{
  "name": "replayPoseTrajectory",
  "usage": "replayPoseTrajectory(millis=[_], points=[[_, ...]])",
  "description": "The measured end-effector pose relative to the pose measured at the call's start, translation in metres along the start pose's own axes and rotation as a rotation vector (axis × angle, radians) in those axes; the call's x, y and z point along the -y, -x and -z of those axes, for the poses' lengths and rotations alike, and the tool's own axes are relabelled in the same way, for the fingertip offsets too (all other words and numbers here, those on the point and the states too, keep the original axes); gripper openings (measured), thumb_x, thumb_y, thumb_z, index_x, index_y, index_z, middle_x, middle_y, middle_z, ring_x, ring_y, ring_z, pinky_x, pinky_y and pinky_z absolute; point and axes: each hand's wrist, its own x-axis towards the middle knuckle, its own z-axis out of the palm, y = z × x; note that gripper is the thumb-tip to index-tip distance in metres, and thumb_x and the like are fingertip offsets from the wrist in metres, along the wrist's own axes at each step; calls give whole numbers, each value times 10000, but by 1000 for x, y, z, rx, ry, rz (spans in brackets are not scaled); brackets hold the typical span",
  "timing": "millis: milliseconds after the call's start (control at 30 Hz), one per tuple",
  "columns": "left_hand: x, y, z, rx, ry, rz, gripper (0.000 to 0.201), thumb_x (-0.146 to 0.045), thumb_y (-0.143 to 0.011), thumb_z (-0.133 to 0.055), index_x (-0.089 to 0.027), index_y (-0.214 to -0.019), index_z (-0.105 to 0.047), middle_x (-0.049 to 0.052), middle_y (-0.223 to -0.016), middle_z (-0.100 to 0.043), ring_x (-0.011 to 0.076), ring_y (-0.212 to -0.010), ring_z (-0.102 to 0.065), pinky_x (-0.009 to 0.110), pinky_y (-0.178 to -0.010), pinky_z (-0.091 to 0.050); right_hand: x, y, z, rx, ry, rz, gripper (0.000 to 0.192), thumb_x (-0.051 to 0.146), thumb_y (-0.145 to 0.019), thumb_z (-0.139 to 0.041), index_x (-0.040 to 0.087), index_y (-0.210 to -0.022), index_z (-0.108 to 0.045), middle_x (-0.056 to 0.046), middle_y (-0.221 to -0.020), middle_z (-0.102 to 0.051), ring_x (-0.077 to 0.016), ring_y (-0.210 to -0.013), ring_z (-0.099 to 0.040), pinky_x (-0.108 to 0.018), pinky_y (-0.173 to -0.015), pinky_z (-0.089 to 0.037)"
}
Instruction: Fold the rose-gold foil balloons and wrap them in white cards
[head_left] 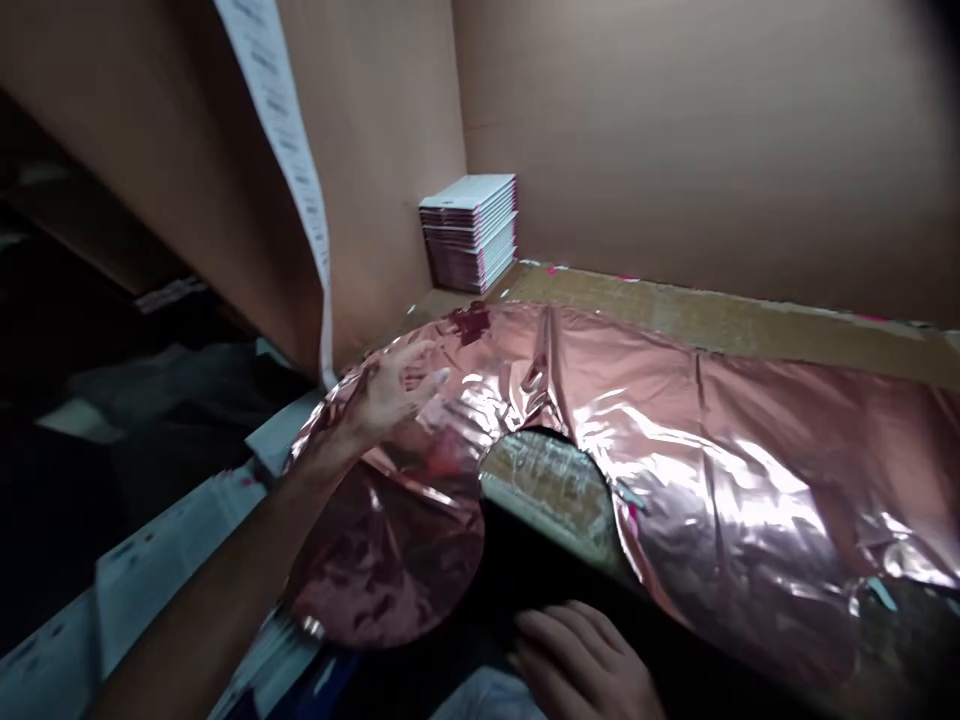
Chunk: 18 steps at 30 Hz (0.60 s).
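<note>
A large flat rose-gold foil balloon [637,390], uninflated, spreads over the brown work surface. Creases run across it, and its lower edge curves round a gap in the middle. My left hand [394,390] is over the balloon's left part, its thumb and fingers apart and nothing in its grip; it appears to touch the foil. Low in the middle, my right hand [589,660] is near my lap, apart from the balloon. Its fingers are loosely stretched and slightly blurred, with its palm side hidden and no held thing visible.
A stack of white packs with pink edges [476,230] stands in the back corner. Tall brown cardboard walls [697,130] enclose the surface. A strip of printed white labels [289,140] hangs at the left. White printed sheets or bags [169,550] lie lower left.
</note>
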Motion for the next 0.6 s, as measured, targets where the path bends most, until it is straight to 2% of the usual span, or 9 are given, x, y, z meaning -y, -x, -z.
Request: replayPoseTrajectory(millis=[67,167,233,300,367,433,533,600], points=[[17,55,17,-88,91,158,507,-502,-776,-698,-150,-1140,-670,103,-1111,-704,257,-994,-680,354,-873,-555,34,-18,-38,46,-116,96,224,118,-926,-494,150,-1065,-667,-93,-1057,-711,-209,-932,-657,-340,-828,-561],[35,128,35,-174,253,379,510,-534,-758,-705,-132,-1071,-678,103,-1042,-718,234,-884,-708,357,-814,-581,75,-27,-90,129,-43,172,366,136,-936,-469,84,-1286,-563,-130,-1171,-651,-253,-1050,-596,-376,-894,-525],[44,168,42,-218,342,472,511,-524,-756,-715,-128,-1075,-666,97,-1009,-722,220,-845,-715,349,-796,-588,87,-24,-117,167,73,194,407,92,-903,-488,40,-1303,-538,-152,-1169,-637,-269,-1037,-586,-388,-883,-516],[51,200,45,-249,397,522,495,-507,-768,-716,-128,-1081,-656,90,-965,-728,218,-851,-717,340,-792,-591,90,-22,-134,232,147,210,377,69,-877,-508,8,-1244,-566,-178,-1109,-642,-266,-964,-595,-386,-829,-518],[58,224,45,-267,428,549,478,-498,-778,-711,-125,-1071,-658,87,-916,-733,220,-854,-717,330,-776,-594,87,-27,-139,338,146,232,288,71,-863,-549,20,-1137,-620,-168,-981,-656,-244,-854,-596,-361,-745,-514],[65,239,43,-289,436,559,456,-495,-791,-697,-123,-1052,-665,90,-905,-735,220,-844,-717,326,-762,-597,84,-39,-136,506,89,200,163,79,-851,-596,77,-999,-664,-124,-874,-657,-215,-776,-587,-320,-671,-488],[69,250,38,-405,378,511,394,-474,-836,-653,-130,-1030,-670,94,-952,-734,209,-837,-719,318,-769,-596,80,-68,-122,677,-98,-70,47,177,-883,-642,153,-859,-674,-60,-850,-663,-177,-771,-597,-267,-630,-426],[63,254,34,-528,243,438,318,-419,-886,-605,-146,-1034,-671,83,-962,-733,192,-824,-717,302,-762,-593,73,-89,-113,748,-282,-339,166,330,-878,-688,175,-817,-683,-16,-801,-657,-148,-737,-591,-241,-600,-379]])
